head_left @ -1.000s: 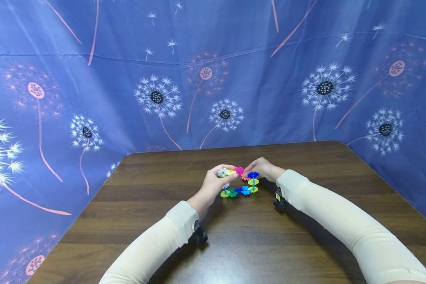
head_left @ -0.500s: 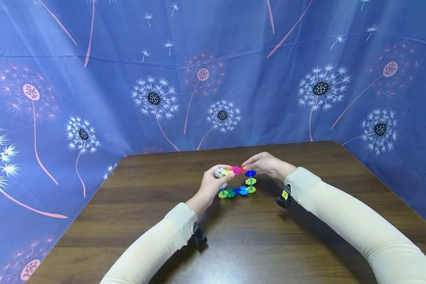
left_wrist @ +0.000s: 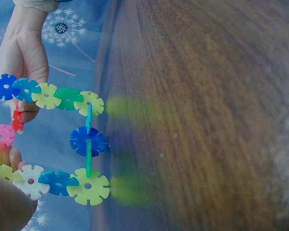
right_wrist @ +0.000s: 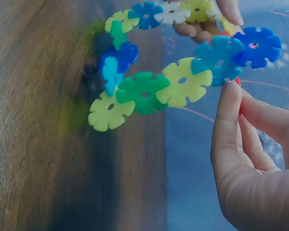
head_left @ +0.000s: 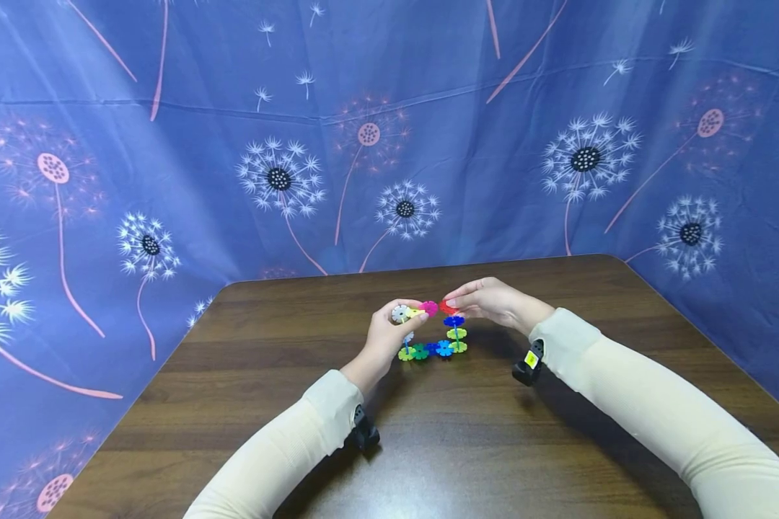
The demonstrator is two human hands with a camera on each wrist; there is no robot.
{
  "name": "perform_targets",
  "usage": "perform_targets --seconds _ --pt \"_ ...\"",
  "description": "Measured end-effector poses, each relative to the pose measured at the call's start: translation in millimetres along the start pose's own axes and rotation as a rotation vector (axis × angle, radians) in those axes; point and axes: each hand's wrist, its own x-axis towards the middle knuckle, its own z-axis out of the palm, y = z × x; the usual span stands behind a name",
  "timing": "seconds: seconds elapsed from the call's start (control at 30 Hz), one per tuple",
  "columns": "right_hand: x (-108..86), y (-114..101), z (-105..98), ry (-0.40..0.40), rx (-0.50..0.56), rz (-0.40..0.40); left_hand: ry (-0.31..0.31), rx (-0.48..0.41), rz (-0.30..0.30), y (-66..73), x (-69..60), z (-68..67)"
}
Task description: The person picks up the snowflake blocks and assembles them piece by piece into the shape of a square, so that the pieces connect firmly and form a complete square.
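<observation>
Interlocking plastic flower discs form an upright, nearly closed frame, with a green disc (left_wrist: 67,98) in one side and a blue disc (left_wrist: 88,141) in the bottom row. My left hand (head_left: 384,335) grips the upper left corner, thumb and fingers around the yellow disc (head_left: 415,313) beside a white disc (left_wrist: 31,182). A pink disc (left_wrist: 6,135) sticks out from that end. Between thumb and fingers my right hand (head_left: 496,301) pinches a red disc (head_left: 448,307), above the dark blue disc (right_wrist: 256,46) at the upper right corner. In the left wrist view a small gap separates pink from red.
The frame's lower edge is at or just above the brown wooden table (head_left: 266,404). Behind the table hangs a blue cloth (head_left: 480,166) with dandelion prints. A black camera (head_left: 365,429) sits on the left wrist and another black camera (head_left: 529,362) on the right.
My right hand has risen and shifted slightly right, and the red disc now shows clearly in its fingertips, above the dark blue disc. My left hand keeps its grip with little movement.
</observation>
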Motion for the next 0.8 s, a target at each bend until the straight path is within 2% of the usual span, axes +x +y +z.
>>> perform_targets --seconds 0.37,0.67,0.8 --pt "-6.2 -11.4 7.8 -0.021 0.027 0.019 -0.017 -0.02 0.01 -0.3 0.5 0.7" --pt "-8.3 -16.3 14.1 -0.001 0.021 0.052 -0.099 -0.053 0.038 2.4 -0.2 3.2" --pt "-9.5 -17.8 17.3 -0.002 0.033 0.065 -0.104 -0.018 0.041 3.5 -0.6 2.0"
